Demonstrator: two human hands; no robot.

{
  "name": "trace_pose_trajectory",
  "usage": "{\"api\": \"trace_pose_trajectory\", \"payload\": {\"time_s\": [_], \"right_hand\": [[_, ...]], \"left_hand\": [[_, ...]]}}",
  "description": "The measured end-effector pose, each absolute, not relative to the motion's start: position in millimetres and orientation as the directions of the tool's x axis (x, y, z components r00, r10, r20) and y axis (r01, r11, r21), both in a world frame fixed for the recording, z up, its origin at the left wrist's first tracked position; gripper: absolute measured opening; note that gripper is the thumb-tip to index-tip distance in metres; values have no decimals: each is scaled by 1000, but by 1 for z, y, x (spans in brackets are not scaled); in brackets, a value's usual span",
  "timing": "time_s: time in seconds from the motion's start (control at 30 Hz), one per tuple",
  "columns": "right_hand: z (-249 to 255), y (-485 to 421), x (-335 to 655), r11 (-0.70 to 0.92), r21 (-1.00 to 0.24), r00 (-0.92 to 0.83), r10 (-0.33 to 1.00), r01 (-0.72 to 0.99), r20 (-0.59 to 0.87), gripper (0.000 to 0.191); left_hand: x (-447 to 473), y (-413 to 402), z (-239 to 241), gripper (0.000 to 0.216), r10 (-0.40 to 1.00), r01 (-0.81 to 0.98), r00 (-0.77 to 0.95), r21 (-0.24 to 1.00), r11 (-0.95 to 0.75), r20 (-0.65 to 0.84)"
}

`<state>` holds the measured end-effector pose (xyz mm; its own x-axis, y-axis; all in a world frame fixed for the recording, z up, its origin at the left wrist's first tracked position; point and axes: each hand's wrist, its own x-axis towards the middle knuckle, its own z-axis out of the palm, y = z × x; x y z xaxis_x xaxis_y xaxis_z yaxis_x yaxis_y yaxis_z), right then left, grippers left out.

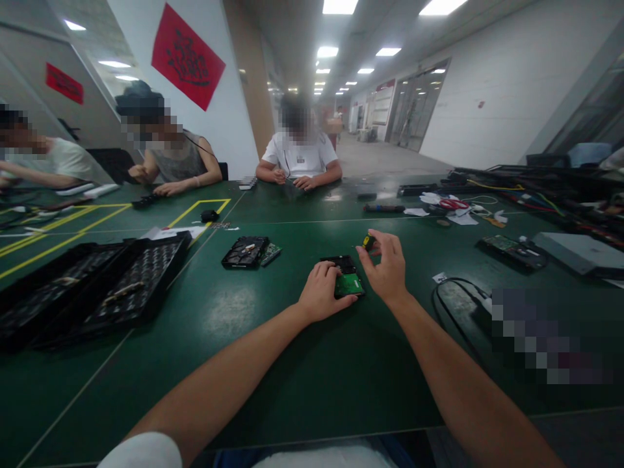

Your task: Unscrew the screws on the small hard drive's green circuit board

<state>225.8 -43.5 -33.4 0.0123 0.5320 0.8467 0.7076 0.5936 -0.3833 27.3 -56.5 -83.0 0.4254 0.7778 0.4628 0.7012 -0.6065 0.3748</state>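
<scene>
A black hard drive (345,263) with a green circuit board (349,285) on it lies on the green table (273,351) in front of me. My left hand (322,292) rests on its left side, fingers curled over the drive and holding it down. My right hand (385,266) hovers just right of the drive, fingers pinched round a small yellow-and-black screwdriver (368,242) held upright over the drive's far right corner.
Another opened drive (245,252) and a loose board (271,253) lie further left. Black trays (97,286) fill the left. A black cable (455,305) loops at the right, with boards (511,250) and wires (536,188) beyond. Three people sit at the far side.
</scene>
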Motion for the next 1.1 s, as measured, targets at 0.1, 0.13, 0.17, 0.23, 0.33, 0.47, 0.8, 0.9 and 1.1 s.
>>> {"api": "trace_pose_trajectory", "payload": {"time_s": [0.1,0.13,0.17,0.23,0.33,0.47,0.8,0.9,1.1], "right_hand": [[-32,-44,226,586,-376,21,521,718,853,37],[-31,-45,226,589,-376,21,520,715,854,36],[-31,-45,226,594,-378,20,519,711,854,37],[-31,-45,225,601,-382,17,522,702,853,38],[-31,-44,226,606,-379,8,524,699,852,39],[-31,-44,226,591,-384,25,524,710,851,37],[-33,-43,225,601,-396,31,525,694,851,41],[-32,-43,226,585,-401,46,526,705,849,39],[-33,-42,228,572,-411,72,521,710,851,36]], "left_hand": [[27,-55,-84,61,776,702,424,371,-608,467],[28,-55,-85,61,775,702,424,370,-608,470],[28,-55,-85,61,774,701,424,370,-609,471],[28,-54,-86,61,773,700,424,371,-611,472],[28,-55,-85,60,774,705,429,363,-609,466],[27,-56,-83,61,778,716,429,353,-603,459],[27,-56,-82,61,785,711,427,369,-599,449],[27,-57,-81,59,786,705,427,380,-599,448],[27,-56,-81,60,784,702,424,382,-601,453]]}}
